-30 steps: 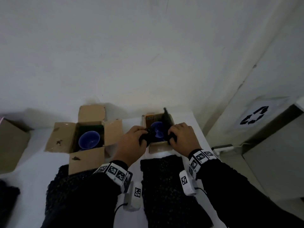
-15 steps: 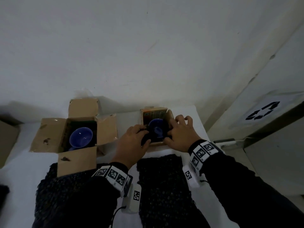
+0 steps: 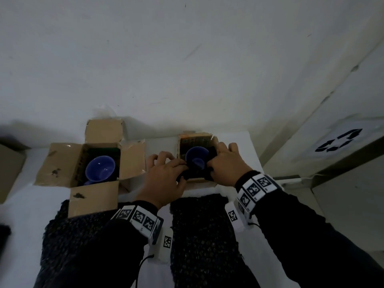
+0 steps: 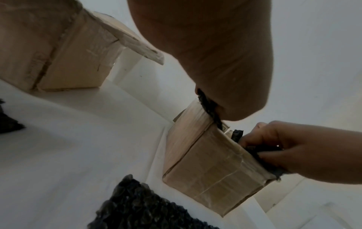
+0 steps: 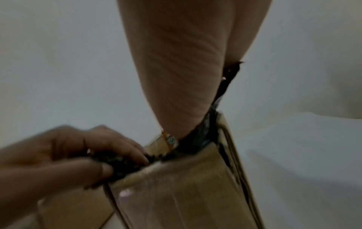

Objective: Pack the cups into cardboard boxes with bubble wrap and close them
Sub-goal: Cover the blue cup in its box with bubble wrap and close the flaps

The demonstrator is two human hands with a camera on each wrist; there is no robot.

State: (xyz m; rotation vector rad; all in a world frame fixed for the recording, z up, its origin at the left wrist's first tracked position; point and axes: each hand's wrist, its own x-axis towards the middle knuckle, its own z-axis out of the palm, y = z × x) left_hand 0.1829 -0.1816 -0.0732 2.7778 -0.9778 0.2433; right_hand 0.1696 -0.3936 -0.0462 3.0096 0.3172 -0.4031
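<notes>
From the head view, the small box sits on the white surface with a blue cup down inside it, black bubble wrap bunched around the cup; the left hand pinches the wrap at the box's near-left edge, the right hand at its near-right, fingers reaching over the far wall. Left of this box a larger open box holds a second cup; spare sheets lie nearer the person. The left-wrist view shows the right hand's fingers clamped on wrap at the box's top rim. The right-wrist view, blurred, shows the left hand's fingertips tucking wrap into the rim. Uneven pushing could tip the light box or leave wrap jamming the flaps.
</notes>
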